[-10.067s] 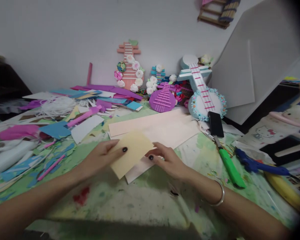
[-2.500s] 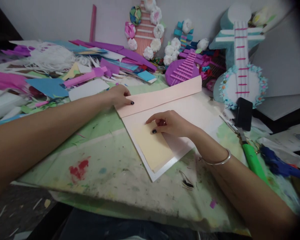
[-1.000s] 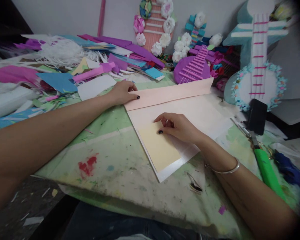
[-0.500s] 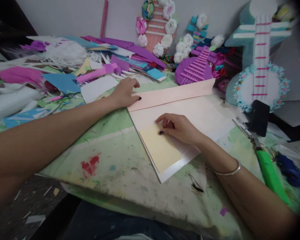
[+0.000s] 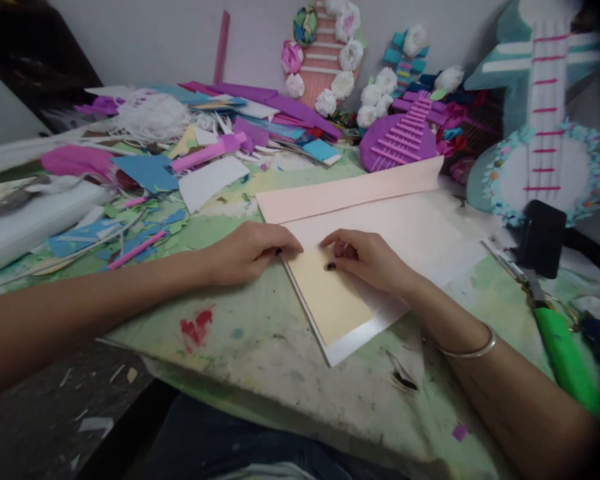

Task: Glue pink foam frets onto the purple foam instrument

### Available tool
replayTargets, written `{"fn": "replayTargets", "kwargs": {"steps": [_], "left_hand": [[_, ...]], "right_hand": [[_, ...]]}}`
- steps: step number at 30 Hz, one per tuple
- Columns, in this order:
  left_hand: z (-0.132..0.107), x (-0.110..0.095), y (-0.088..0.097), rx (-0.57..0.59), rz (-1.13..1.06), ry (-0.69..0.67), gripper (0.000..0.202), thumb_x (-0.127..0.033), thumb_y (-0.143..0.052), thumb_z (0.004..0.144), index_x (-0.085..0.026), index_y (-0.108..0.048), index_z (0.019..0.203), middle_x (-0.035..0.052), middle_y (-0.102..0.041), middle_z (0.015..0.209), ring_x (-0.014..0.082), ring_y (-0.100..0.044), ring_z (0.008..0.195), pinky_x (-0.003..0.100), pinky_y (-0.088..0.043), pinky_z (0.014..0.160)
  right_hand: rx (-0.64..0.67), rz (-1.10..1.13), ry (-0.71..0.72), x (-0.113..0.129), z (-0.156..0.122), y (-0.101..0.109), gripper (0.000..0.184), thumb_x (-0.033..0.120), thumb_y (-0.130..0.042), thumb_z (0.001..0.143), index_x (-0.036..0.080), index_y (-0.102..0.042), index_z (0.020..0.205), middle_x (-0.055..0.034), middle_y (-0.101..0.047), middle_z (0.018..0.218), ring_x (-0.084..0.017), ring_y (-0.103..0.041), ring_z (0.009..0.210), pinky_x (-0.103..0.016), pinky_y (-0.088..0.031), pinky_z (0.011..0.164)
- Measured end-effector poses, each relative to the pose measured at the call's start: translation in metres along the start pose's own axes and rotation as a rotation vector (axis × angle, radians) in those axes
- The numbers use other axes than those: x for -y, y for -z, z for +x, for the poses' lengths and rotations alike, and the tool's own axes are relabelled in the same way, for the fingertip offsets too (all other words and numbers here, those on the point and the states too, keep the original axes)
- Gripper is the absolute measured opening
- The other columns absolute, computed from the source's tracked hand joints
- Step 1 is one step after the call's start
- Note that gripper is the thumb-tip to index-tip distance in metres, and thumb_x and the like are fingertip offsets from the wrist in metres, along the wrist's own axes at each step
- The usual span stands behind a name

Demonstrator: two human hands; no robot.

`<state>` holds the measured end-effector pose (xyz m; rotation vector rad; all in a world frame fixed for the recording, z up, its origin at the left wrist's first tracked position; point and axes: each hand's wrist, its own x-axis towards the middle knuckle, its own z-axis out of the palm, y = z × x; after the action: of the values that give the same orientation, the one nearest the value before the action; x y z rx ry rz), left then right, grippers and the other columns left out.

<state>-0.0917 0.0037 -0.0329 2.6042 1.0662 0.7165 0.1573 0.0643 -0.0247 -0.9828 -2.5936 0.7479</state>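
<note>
A pale yellow foam piece (image 5: 333,303) lies on a large light pink sheet (image 5: 410,227) whose far edge is folded up. My left hand (image 5: 250,250) rests at the sheet's left edge beside the yellow piece, fingers curled and pressed down on the edge. My right hand (image 5: 367,260) presses the top of the yellow piece with bent fingertips. Both hands lie close together on the green, paint-stained table (image 5: 260,347).
Scraps of coloured foam (image 5: 150,170) and white strips are piled at the left. Foam guitar models with flowers, purple (image 5: 397,140) and teal (image 5: 545,167), stand at the back. A green-handled tool (image 5: 563,357) and a black object (image 5: 543,237) lie at the right.
My left hand has left the folded far corner of the pink sheet and come back to the sheet's near left edge, beside the yellow piece. My right hand has stayed on the yellow piece.
</note>
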Motion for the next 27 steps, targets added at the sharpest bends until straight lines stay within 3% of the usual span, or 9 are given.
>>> {"fn": "replayTargets", "kwargs": {"steps": [2, 7, 11, 14, 27], "left_hand": [[-0.001, 0.008, 0.002, 0.035, -0.03, 0.006, 0.032, -0.006, -0.041, 0.084, -0.017, -0.062, 0.107, 0.0069, -0.07, 0.101, 0.0158, -0.064, 0.093, 0.028, -0.049, 0.084], [-0.003, 0.004, 0.003, 0.073, -0.053, -0.221, 0.037, -0.009, -0.041, 0.087, -0.021, -0.06, 0.116, 0.0116, -0.062, 0.121, 0.0209, -0.055, 0.114, 0.038, -0.045, 0.096], [-0.007, 0.001, -0.001, 0.179, 0.021, -0.329, 0.042, -0.014, -0.044, 0.088, -0.024, -0.053, 0.128, 0.0131, -0.055, 0.132, 0.0267, -0.046, 0.125, 0.048, -0.037, 0.103], [-0.008, 0.003, -0.004, 0.212, 0.062, -0.346, 0.043, -0.015, -0.043, 0.089, -0.023, -0.05, 0.131, 0.0147, -0.055, 0.132, 0.0273, -0.048, 0.123, 0.05, -0.036, 0.101], [-0.01, 0.005, -0.008, 0.148, 0.058, -0.371, 0.042, -0.015, -0.044, 0.09, -0.022, -0.051, 0.13, 0.0159, -0.057, 0.13, 0.0262, -0.049, 0.124, 0.049, -0.038, 0.102]], "right_hand": [[-0.005, -0.004, 0.0, 0.0, 0.0, 0.0, 0.026, 0.022, -0.064, 0.078, 0.02, -0.063, 0.104, 0.0021, -0.059, 0.075, -0.009, -0.048, 0.061, -0.023, -0.035, 0.059], [-0.003, 0.01, -0.001, -0.001, 0.0, 0.0, 0.026, 0.025, -0.065, 0.079, 0.021, -0.063, 0.105, 0.0026, -0.059, 0.075, -0.009, -0.048, 0.06, -0.023, -0.035, 0.058], [-0.008, 0.02, -0.004, -0.001, -0.001, -0.001, 0.026, 0.026, -0.065, 0.079, 0.02, -0.063, 0.105, 0.0027, -0.059, 0.074, -0.009, -0.048, 0.059, -0.023, -0.034, 0.059], [-0.008, 0.025, 0.001, 0.0, -0.001, -0.001, 0.026, 0.024, -0.065, 0.079, 0.02, -0.063, 0.104, 0.0024, -0.059, 0.074, -0.009, -0.048, 0.06, -0.024, -0.033, 0.059], [-0.015, 0.003, 0.021, 0.0, -0.001, -0.001, 0.025, 0.023, -0.063, 0.079, 0.017, -0.063, 0.104, 0.0013, -0.06, 0.075, -0.01, -0.048, 0.062, -0.024, -0.034, 0.059]]}}
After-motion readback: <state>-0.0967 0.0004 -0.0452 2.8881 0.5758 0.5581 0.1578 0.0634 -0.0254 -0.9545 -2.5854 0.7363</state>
